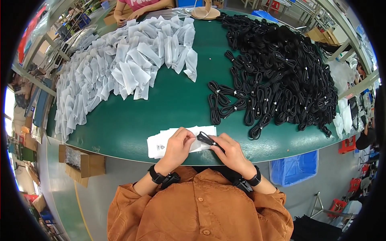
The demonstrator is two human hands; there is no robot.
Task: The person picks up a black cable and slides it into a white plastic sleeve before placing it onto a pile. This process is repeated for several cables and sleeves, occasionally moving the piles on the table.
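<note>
A stack of flat white translucent bags (157,147) lies fanned out at the table's near edge. My left hand (179,144) rests over the stack, its thumb and forefinger pinched at the edge of the top bag. From the right, my right hand (231,151) grips a bundled black cable (206,139) between thumb and fingers. The cable's looped end points left, over the bags and close to my left fingertips. Whether the loop is inside the bag's mouth I cannot tell.
Filled white bags (132,66) are heaped at the table's far left. Bundled black cables (281,76) pile up on the right of the green table (177,108). Another person (142,5) sits across. A cardboard box (82,162) and a blue bin (294,168) stand below the near edge.
</note>
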